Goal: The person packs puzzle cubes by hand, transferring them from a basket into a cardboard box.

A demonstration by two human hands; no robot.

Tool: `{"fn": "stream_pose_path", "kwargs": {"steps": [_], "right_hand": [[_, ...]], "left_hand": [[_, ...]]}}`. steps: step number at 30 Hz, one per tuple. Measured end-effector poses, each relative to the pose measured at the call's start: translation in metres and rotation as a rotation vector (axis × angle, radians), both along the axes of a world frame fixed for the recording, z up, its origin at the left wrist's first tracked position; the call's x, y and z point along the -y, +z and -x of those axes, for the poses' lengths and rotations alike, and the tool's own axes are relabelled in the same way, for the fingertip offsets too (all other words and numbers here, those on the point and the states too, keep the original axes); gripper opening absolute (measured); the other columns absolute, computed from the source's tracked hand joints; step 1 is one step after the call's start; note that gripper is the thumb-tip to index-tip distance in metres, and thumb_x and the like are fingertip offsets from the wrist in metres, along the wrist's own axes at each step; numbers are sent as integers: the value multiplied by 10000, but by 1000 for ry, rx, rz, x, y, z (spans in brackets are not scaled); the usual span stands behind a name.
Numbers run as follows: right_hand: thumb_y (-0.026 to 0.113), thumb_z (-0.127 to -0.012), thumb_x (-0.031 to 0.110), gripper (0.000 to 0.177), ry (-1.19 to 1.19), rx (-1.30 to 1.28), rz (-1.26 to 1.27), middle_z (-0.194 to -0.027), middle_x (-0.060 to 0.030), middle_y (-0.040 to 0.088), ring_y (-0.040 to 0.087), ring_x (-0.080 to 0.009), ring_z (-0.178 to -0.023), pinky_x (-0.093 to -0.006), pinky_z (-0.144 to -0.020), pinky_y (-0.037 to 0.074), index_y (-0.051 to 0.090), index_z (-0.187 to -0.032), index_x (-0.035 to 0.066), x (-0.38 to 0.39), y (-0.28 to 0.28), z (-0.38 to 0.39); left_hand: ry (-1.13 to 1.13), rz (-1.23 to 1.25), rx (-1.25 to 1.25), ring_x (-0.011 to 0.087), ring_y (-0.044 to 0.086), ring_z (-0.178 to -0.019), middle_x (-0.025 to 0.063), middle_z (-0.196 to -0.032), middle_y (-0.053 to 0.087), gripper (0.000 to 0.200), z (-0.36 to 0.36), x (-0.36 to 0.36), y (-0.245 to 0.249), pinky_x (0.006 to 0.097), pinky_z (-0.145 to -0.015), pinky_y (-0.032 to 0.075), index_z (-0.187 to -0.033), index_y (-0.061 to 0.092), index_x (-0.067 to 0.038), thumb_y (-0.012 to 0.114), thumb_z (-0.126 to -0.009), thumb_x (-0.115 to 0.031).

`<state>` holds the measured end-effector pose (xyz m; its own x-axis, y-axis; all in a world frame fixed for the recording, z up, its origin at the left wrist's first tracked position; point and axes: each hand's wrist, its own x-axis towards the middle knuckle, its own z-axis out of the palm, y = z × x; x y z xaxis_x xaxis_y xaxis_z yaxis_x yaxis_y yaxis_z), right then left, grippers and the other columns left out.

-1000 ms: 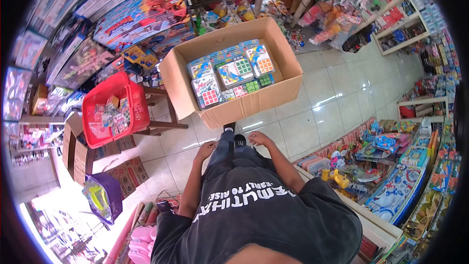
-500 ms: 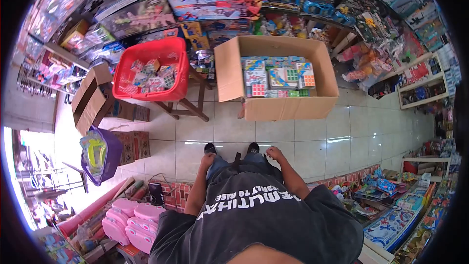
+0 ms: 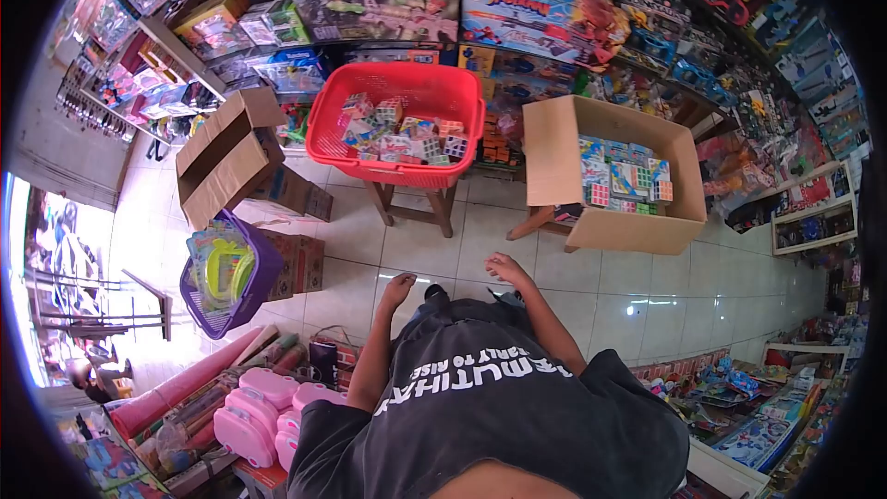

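Red basket [image 3: 402, 83] holding puzzle cubes [image 3: 431, 150], on wooden stool [image 3: 444, 212]; cardboard box [image 3: 637, 230] of packaged cubes [image 3: 630, 177] just right. Person's right hand [image 3: 504, 268] empty, grip loosely open, apart from both; left hand [image 3: 398, 289] empty, fingers curled, exact opening unclear.

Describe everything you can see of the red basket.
The red basket looks like plastic: open-topped, roughly rectangular with rounded corners, a broad rim and small holes in its walls. It rests on a wooden stool and holds a jumbled heap of packaged puzzle cubes, without being full. The left hand and right hand are both off it.
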<state>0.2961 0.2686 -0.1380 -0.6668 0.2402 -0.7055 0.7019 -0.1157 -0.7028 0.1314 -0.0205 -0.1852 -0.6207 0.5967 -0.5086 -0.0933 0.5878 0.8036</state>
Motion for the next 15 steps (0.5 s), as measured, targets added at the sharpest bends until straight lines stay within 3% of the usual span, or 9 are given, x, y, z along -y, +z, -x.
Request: {"fn": "stream_pose_path", "kwargs": {"steps": [4,6,10,15], "right_hand": [[533,-876,348,303,189,-78,28,-962,-12,592,559,-120,-862,-287,-691,445,542,-1068,114,19,46,66],[513,-898,343,292,422,-180,62,-973,-10,593,558,-116,-877,-287,-729,442,536,-1082,118,19,80,94],[491,-917,311,276,360,-326,150,-963,-8,590,553,-103,-884,-274,-751,434,532,-1091,101,16,168,141],[495,-918,242,223,135,-637,60,-950,-15,582,548,-99,-890,-272,-761,438,535,-1042,60,-9,204,209]], "left_hand": [[56,-142,-95,157,583,-831,93,-890,637,279,27,-6,57,292,-746,460,-1063,604,-19,522,-884,-216],[85,-202,-112,174,598,-871,115,-913,647,271,37,-15,92,300,-780,454,-1056,601,-21,528,-885,-218],[110,-364,-114,171,598,-876,102,-908,642,249,67,-45,162,289,-783,455,-1070,578,-5,506,-901,-174],[172,-459,-179,148,606,-815,92,-882,640,214,116,-84,235,266,-735,465,-1060,580,1,500,-902,-118]]}}
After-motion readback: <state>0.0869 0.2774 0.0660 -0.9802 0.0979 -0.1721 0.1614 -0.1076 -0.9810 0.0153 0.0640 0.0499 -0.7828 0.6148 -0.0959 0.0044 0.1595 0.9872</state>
